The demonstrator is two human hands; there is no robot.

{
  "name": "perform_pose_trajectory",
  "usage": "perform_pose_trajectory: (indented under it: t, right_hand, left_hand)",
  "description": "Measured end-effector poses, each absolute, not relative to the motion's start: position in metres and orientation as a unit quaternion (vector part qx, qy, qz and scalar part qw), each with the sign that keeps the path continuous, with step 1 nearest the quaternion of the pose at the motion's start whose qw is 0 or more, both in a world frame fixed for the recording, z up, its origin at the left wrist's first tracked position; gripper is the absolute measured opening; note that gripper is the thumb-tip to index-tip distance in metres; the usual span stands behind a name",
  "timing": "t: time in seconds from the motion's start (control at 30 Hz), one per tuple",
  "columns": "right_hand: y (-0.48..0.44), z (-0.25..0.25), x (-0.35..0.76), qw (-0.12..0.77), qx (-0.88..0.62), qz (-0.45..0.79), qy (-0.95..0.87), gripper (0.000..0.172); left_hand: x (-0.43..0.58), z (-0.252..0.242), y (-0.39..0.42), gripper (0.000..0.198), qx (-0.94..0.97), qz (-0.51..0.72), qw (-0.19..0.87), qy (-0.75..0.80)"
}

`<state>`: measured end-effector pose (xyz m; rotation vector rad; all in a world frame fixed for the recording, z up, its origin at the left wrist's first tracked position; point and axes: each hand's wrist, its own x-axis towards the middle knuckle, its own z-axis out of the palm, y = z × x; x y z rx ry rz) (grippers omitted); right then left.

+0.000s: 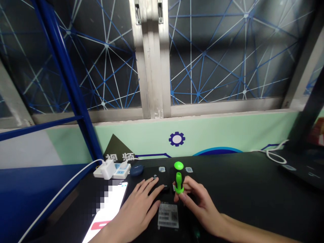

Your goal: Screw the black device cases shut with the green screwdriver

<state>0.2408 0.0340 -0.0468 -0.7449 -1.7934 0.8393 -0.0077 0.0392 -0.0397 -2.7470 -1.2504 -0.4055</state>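
My right hand pinches the lower end of a green and black screwdriver, held upright with its round green cap on top. The screwdriver's tip is hidden by my fingers and the dark surface. Flat and with fingers spread, my left hand rests on a black object whose outline blends into the black table. A grey printed label lies between my two hands. Left of my left hand is a phone with a bright white screen, partly covered by my forearm.
A white power strip with a white charger plugged in stands at the back left. Beside it sits a dark blue rounded case. A white cable and a black device are at the right. Windows rise behind the table.
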Motion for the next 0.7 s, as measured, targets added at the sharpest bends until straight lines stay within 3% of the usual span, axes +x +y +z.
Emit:
perform_pose_trajectory:
  t: [0.23,0.47,0.7]
  right_hand:
    - [0.0337,-0.0491,0.2416,0.485,-0.306,0.364,-0.734,0.024]
    - [0.0316,-0.0434,0.2437,0.45,-0.326,0.274,-0.785,0.028]
    - [0.0348,-0.0497,0.2437,0.469,-0.316,0.249,-0.786,0.018]
  left_hand:
    - [-0.0064,-0.0375,0.0381,0.044,-0.901,-0.133,0.043,-0.41]
    - [-0.0077,-0.04,0.0393,0.043,-0.901,-0.127,0.042,-0.413]
    - [-0.0066,-0.0384,0.0393,0.043,-0.9,-0.128,0.037,-0.415]
